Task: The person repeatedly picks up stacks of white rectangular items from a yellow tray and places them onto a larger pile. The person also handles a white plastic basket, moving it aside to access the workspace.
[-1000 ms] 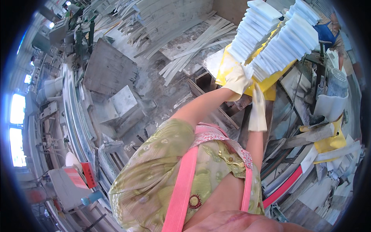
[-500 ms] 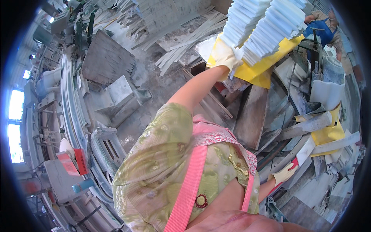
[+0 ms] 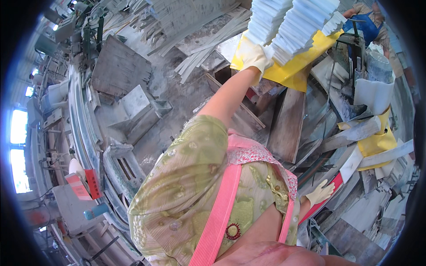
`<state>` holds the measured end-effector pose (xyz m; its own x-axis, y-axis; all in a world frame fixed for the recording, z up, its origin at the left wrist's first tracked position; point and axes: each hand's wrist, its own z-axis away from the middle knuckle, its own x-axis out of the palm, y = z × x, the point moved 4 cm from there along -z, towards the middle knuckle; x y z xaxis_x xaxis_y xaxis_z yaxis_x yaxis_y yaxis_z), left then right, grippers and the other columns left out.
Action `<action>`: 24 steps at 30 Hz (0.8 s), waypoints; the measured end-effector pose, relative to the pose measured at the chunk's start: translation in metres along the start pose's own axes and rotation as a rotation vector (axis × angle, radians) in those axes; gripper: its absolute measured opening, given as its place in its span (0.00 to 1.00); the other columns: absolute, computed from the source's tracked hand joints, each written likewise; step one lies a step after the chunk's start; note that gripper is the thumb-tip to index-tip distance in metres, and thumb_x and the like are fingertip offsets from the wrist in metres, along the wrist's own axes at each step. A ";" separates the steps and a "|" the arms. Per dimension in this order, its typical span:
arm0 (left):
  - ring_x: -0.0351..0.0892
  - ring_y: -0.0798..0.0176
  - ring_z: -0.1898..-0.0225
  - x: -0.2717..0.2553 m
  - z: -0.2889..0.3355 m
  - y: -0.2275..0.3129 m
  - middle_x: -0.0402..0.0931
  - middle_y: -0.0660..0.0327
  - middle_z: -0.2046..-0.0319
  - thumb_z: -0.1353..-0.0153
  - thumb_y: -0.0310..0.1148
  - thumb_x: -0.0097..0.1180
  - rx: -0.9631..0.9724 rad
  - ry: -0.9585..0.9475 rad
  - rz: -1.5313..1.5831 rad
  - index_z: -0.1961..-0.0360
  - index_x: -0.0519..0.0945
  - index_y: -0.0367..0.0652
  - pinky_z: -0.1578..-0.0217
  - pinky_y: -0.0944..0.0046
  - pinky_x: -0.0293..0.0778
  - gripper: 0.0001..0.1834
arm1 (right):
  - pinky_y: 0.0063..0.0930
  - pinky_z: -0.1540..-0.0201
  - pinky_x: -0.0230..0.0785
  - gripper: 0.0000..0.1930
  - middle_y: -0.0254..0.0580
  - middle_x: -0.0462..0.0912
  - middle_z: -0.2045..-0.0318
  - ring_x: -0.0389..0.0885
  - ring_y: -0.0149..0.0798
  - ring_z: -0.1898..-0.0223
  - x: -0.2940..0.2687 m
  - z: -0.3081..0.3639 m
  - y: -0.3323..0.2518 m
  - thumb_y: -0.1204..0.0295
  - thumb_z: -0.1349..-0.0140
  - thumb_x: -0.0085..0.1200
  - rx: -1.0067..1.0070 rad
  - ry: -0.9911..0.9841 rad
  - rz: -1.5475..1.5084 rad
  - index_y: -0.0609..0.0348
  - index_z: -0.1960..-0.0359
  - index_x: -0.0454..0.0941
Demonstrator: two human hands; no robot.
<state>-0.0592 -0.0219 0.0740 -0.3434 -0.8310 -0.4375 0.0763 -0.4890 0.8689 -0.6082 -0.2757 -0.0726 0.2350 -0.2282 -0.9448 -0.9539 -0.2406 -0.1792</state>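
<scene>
My left hand (image 3: pixel 256 58), in a cream glove, reaches far out to the near left corner of a tall stack of white strips (image 3: pixel 301 33). The strips lie in two columns on a yellow sheet (image 3: pixel 293 77). Its fingers look curled, but the bright stack and the glove blend, so what they grip is unclear. On the right, my right hand (image 3: pixel 320 192), gloved as well, is open with its fingers spread. It lies over or just above a long red strip (image 3: pixel 339 181). Just beyond its fingertips sits a white slab (image 3: pixel 351 165), apart from the glove.
Long thin strips (image 3: pixel 213 51) lie on the floor ahead. A brown board (image 3: pixel 120 66) and a grey metal chute (image 3: pixel 137 108) stand to the left, beside a curved machine rail (image 3: pixel 82 128). Stone offcuts (image 3: pixel 350 141) crowd the right. Another person (image 3: pixel 368 26) is at the far right.
My right hand has drawn back from the white slab and its fingers have spread, baring more of the red strip. My left hand stays at the stack; the whole view has shifted slightly.
</scene>
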 end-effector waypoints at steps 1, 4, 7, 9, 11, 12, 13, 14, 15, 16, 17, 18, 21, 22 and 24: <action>0.85 0.51 0.57 -0.006 0.004 0.004 0.83 0.48 0.59 0.50 0.38 0.71 0.011 -0.018 0.022 0.51 0.79 0.38 0.61 0.54 0.82 0.26 | 0.45 0.22 0.46 0.36 0.55 0.65 0.26 0.59 0.53 0.25 -0.005 0.002 -0.004 0.44 0.22 0.34 -0.018 0.038 -0.022 0.58 0.25 0.62; 0.86 0.50 0.54 -0.014 -0.001 0.008 0.83 0.47 0.56 0.51 0.40 0.71 0.047 -0.007 -0.103 0.50 0.80 0.37 0.57 0.55 0.82 0.28 | 0.44 0.22 0.47 0.35 0.54 0.65 0.26 0.60 0.53 0.25 -0.014 0.005 -0.011 0.44 0.23 0.35 0.016 0.023 -0.015 0.58 0.26 0.64; 0.86 0.49 0.52 -0.009 -0.021 0.001 0.84 0.46 0.54 0.52 0.42 0.72 0.113 0.055 -0.257 0.49 0.80 0.36 0.53 0.56 0.81 0.30 | 0.43 0.20 0.41 0.35 0.56 0.61 0.25 0.55 0.53 0.23 -0.015 0.006 -0.012 0.46 0.21 0.31 0.021 -0.041 -0.036 0.60 0.25 0.60; 0.85 0.49 0.51 -0.002 -0.032 -0.009 0.83 0.46 0.54 0.51 0.41 0.71 0.114 0.063 -0.249 0.49 0.80 0.36 0.53 0.55 0.80 0.30 | 0.43 0.21 0.45 0.35 0.53 0.64 0.26 0.58 0.52 0.24 -0.012 0.005 -0.006 0.44 0.22 0.35 0.049 -0.042 -0.042 0.58 0.26 0.63; 0.84 0.48 0.51 0.004 -0.036 -0.017 0.83 0.46 0.55 0.51 0.38 0.70 0.073 0.023 -0.128 0.50 0.80 0.37 0.55 0.52 0.80 0.27 | 0.43 0.22 0.47 0.35 0.52 0.65 0.26 0.60 0.51 0.25 -0.006 0.003 0.002 0.43 0.23 0.37 0.046 -0.027 -0.043 0.57 0.26 0.64; 0.84 0.47 0.51 0.006 -0.035 -0.020 0.82 0.46 0.55 0.50 0.37 0.69 0.053 0.001 -0.070 0.51 0.79 0.38 0.56 0.51 0.80 0.26 | 0.43 0.22 0.47 0.36 0.52 0.65 0.26 0.60 0.51 0.25 -0.002 0.001 0.006 0.43 0.24 0.38 0.037 -0.031 -0.032 0.57 0.26 0.64; 0.83 0.47 0.52 0.007 -0.033 -0.020 0.82 0.47 0.56 0.50 0.36 0.69 0.031 -0.022 -0.012 0.52 0.79 0.38 0.57 0.49 0.80 0.24 | 0.43 0.22 0.47 0.36 0.52 0.65 0.26 0.60 0.51 0.25 0.002 0.000 0.010 0.43 0.24 0.38 0.038 -0.029 -0.034 0.57 0.26 0.64; 0.83 0.47 0.52 0.006 -0.031 -0.019 0.82 0.47 0.56 0.50 0.35 0.68 0.039 -0.011 -0.008 0.52 0.79 0.38 0.58 0.48 0.80 0.24 | 0.42 0.22 0.47 0.36 0.52 0.65 0.26 0.60 0.51 0.25 0.005 -0.001 0.014 0.43 0.24 0.38 0.031 -0.034 -0.019 0.56 0.26 0.64; 0.83 0.47 0.51 0.005 -0.028 -0.018 0.81 0.47 0.56 0.50 0.34 0.68 0.046 0.000 -0.005 0.52 0.79 0.38 0.58 0.48 0.80 0.23 | 0.42 0.22 0.47 0.36 0.52 0.65 0.26 0.59 0.51 0.24 0.008 -0.002 0.018 0.43 0.24 0.38 0.034 -0.032 -0.018 0.56 0.26 0.64; 0.83 0.47 0.51 0.003 -0.025 -0.015 0.81 0.47 0.56 0.50 0.34 0.68 0.081 0.046 -0.057 0.52 0.79 0.38 0.58 0.48 0.80 0.23 | 0.42 0.22 0.47 0.36 0.52 0.65 0.26 0.59 0.51 0.24 0.009 -0.002 0.020 0.42 0.24 0.39 0.036 -0.031 -0.017 0.56 0.25 0.64; 0.83 0.47 0.51 -0.001 -0.023 -0.012 0.81 0.47 0.56 0.50 0.34 0.68 0.138 0.115 -0.087 0.52 0.79 0.38 0.58 0.48 0.80 0.23 | 0.42 0.22 0.47 0.36 0.52 0.65 0.26 0.59 0.51 0.24 0.010 -0.002 0.021 0.42 0.24 0.39 0.045 -0.037 -0.020 0.55 0.25 0.64; 0.83 0.47 0.52 0.001 -0.023 -0.013 0.81 0.48 0.56 0.49 0.34 0.68 0.093 0.078 -0.110 0.52 0.79 0.38 0.58 0.48 0.80 0.23 | 0.42 0.22 0.48 0.36 0.52 0.65 0.26 0.59 0.51 0.24 0.009 -0.001 0.021 0.42 0.24 0.39 0.054 -0.042 -0.024 0.55 0.25 0.63; 0.84 0.47 0.53 0.007 -0.031 -0.017 0.81 0.47 0.56 0.49 0.34 0.68 0.066 0.044 -0.108 0.52 0.79 0.38 0.59 0.48 0.81 0.23 | 0.42 0.22 0.49 0.36 0.51 0.64 0.26 0.59 0.51 0.24 -0.002 0.003 0.013 0.42 0.25 0.39 0.080 -0.065 -0.045 0.55 0.25 0.63; 0.84 0.47 0.53 0.006 -0.037 -0.019 0.81 0.47 0.56 0.49 0.34 0.69 0.088 0.037 -0.105 0.51 0.79 0.38 0.59 0.48 0.81 0.24 | 0.42 0.22 0.49 0.36 0.51 0.64 0.25 0.59 0.51 0.24 -0.007 0.005 0.009 0.43 0.25 0.40 0.095 -0.069 -0.058 0.55 0.25 0.63; 0.85 0.47 0.54 0.016 -0.043 -0.025 0.82 0.47 0.57 0.50 0.34 0.69 0.072 -0.012 -0.033 0.51 0.80 0.38 0.60 0.48 0.81 0.24 | 0.43 0.23 0.51 0.36 0.52 0.65 0.26 0.60 0.51 0.25 -0.018 0.010 0.001 0.43 0.24 0.40 0.112 -0.083 -0.065 0.56 0.26 0.64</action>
<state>-0.0265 -0.0340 0.0351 -0.3562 -0.8113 -0.4636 -0.0027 -0.4952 0.8688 -0.6154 -0.2619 -0.0581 0.2856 -0.1361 -0.9486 -0.9530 -0.1445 -0.2662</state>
